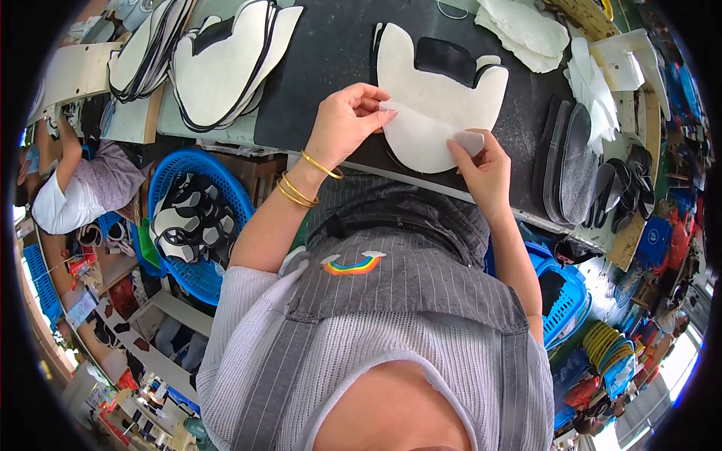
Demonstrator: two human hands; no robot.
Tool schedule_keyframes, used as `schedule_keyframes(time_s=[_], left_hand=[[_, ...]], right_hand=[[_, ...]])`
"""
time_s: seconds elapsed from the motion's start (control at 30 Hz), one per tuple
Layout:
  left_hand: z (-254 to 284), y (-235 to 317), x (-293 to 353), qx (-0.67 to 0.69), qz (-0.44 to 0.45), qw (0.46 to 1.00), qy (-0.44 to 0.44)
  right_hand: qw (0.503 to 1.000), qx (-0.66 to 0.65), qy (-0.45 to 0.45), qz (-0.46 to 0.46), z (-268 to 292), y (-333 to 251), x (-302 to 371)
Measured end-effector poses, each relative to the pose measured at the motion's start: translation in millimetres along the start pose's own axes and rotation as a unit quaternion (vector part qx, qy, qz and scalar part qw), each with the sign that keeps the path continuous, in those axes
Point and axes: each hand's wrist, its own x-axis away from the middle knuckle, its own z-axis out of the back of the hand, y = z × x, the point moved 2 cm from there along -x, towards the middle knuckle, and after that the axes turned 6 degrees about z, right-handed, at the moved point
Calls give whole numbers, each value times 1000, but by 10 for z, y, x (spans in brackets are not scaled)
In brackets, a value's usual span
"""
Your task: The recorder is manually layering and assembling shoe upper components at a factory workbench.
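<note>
Across our black benchtop (323,60), our left hand (347,120) and right hand (487,169) each pinch one end of one white sheet (421,139), lying over one white stack (459,96); two more stacks (222,75) sit at left, and one blue object (653,244) at right bears a white mark too small to read.

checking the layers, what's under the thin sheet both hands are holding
Under the thin sheet is a notched white piece, its upper part showing. The part that the sheet covers cannot be seen.
</note>
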Motion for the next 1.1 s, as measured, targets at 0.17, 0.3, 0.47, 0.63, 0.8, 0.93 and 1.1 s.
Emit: schedule_keyframes(time_s=[0.17, 0.3, 0.47, 0.63, 0.8, 0.93, 1.1], left_hand=[[-22, -6, 17, -79, -48, 995, 27], [-114, 48, 151, -300, -236, 899, 215], [-459, -24, 560, -383, -364, 848, -23], [-441, -69, 558, -414, -385, 825, -29], [-95, 23, 300, -347, -395, 841, 131], [45, 102, 121, -407, -387, 824, 72], [-39, 338, 26, -553, -396, 732, -42]], right_hand=[[999, 42, 2, 29, -16, -58, -4], [997, 69, 8, 27, 5, -85, -14], [988, 154, -2, 34, -25, -129, -12], [895, 392, 117, 179, 169, -290, 44], [905, 245, -61, 344, -281, -374, 93], [906, 231, -65, 348, -243, -372, 51], [910, 239, -68, 330, -184, -365, 85]])
